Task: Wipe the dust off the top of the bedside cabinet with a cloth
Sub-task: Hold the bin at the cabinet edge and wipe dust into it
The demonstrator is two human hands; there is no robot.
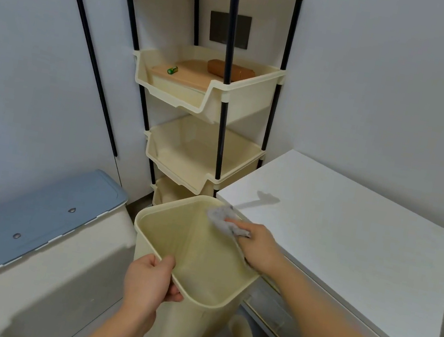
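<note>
The white bedside cabinet (351,234) stands at the right, its flat top bare. My right hand (257,246) grips a crumpled grey cloth (223,217) at the cabinet's near left corner, right over the rim of a cream plastic bin (200,256). My left hand (150,281) holds the bin's near rim, with the thumb inside and the fingers outside. The bin is held up against the cabinet's left edge and looks empty inside.
A cream tiered rack (206,98) with black posts stands in the corner behind the bin; its upper tray holds a brown box and a small green item. A white container with a blue lid (29,224) sits at the lower left. Grey walls close in behind.
</note>
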